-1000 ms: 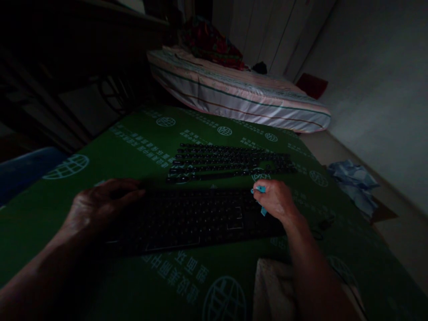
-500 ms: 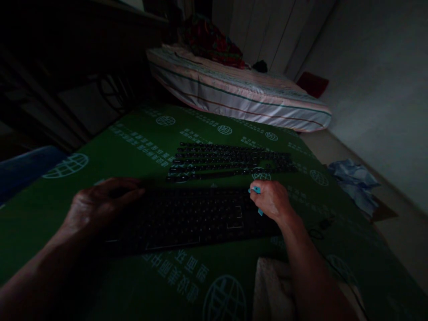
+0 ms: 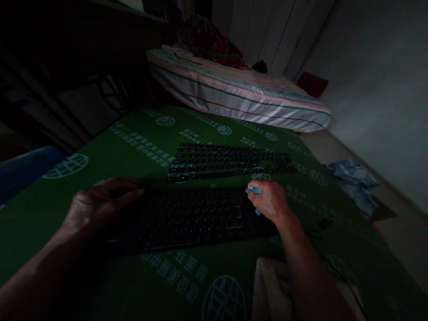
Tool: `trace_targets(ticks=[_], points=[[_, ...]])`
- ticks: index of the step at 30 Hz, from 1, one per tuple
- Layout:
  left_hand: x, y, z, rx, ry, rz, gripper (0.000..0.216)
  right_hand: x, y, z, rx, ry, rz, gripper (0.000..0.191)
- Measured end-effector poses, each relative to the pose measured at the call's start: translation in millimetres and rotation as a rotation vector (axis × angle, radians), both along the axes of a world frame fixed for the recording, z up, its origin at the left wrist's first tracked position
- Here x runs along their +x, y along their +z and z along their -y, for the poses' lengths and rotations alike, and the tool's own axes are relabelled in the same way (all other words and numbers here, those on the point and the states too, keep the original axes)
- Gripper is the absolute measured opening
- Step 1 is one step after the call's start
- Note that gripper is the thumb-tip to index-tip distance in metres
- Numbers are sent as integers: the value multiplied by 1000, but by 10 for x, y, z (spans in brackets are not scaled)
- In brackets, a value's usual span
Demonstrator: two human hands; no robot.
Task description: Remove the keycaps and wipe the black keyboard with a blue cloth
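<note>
A black keyboard point(image 3: 187, 218) lies across the green table in front of me, its key area bare of caps as far as the dim light shows. My left hand point(image 3: 107, 196) grips its far left corner, thumb and fingers closed together there. In my right hand point(image 3: 269, 198) is a small turquoise tool point(image 3: 254, 190) with a light tip, too dark to name exactly. That hand is closed around it above the keyboard's far right part. Behind the keyboard, black keycaps point(image 3: 214, 158) are laid out in rows.
The green table sheet point(image 3: 140, 133) carries printed globes and lettering. A pale cloth point(image 3: 270, 290) lies near my right forearm, beside a cable point(image 3: 314, 234). A bed with a striped sheet point(image 3: 240, 102) stands behind the table. Crumpled blue fabric point(image 3: 354, 183) lies at the right.
My right hand has shifted slightly left along the keyboard's far edge with the turquoise tool. My left hand and the keycap rows stay in place.
</note>
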State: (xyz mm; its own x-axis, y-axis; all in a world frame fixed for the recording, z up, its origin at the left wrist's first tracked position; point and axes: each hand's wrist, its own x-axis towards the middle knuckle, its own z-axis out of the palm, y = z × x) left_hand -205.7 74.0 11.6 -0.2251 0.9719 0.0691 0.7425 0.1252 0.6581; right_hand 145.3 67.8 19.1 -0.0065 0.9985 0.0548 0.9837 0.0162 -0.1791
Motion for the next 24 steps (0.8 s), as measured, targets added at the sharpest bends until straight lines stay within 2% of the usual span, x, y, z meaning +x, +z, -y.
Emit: trace_targets(ticks=[9, 18, 24], points=[[33, 20, 9, -37, 33, 27, 45, 17, -7, -4, -4, -10, 28, 19], [51, 61, -6, -38, 48, -53, 45, 16, -17, -9, -4, -6, 63, 18], [59, 69, 11, -46, 32, -24, 45, 108, 20, 0, 88, -74, 21, 19]])
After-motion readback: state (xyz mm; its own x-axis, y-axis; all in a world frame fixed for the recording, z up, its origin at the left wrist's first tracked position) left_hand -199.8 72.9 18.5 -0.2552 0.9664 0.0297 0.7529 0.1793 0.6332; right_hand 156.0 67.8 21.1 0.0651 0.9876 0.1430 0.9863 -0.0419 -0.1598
